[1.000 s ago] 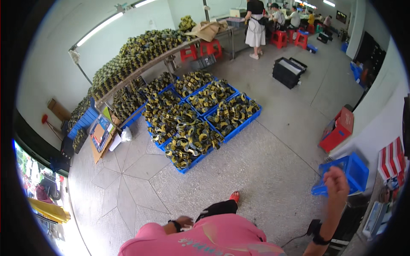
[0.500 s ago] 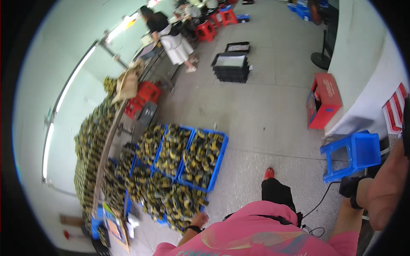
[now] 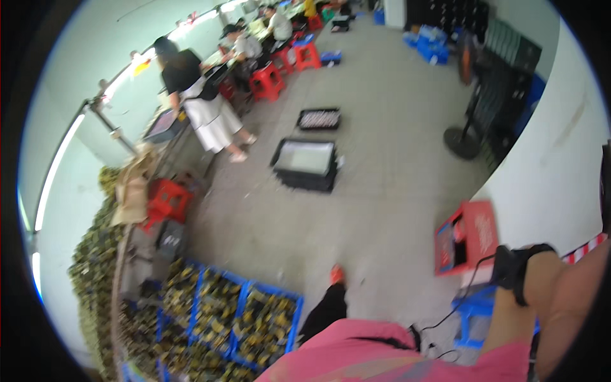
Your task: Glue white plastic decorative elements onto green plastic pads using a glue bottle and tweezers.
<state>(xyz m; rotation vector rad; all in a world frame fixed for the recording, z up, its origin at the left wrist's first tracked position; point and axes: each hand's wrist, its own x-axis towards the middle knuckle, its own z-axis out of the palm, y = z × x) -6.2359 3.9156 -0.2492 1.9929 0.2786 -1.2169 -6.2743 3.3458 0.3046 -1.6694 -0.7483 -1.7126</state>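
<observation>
My right hand (image 3: 576,302) is raised close at the right edge, with a black strap round its wrist. Its fingers run out of view, so whether it holds anything is hidden. My left hand is not in view. Below and to the left, blue trays (image 3: 298,321) filled with small dark and yellow pieces (image 3: 270,318) lie on the floor. More such pieces form a tall heap (image 3: 95,270) along the left-hand bench. A dark cord (image 3: 450,316) hangs between my right wrist and my pink shirt.
Ahead stand stacked black crates (image 3: 305,181) and a low black tray (image 3: 319,119). A person (image 3: 191,89) stands at the left bench; others sit beyond near red stools (image 3: 267,83). On the right are a red box (image 3: 480,232), a blue stool (image 3: 470,312) and a fan base (image 3: 463,143).
My view has tipped up and moved forward; crates and the standing person appear larger, and the trays sit lower in the picture. My left hand has left the view. My right hand stays raised.
</observation>
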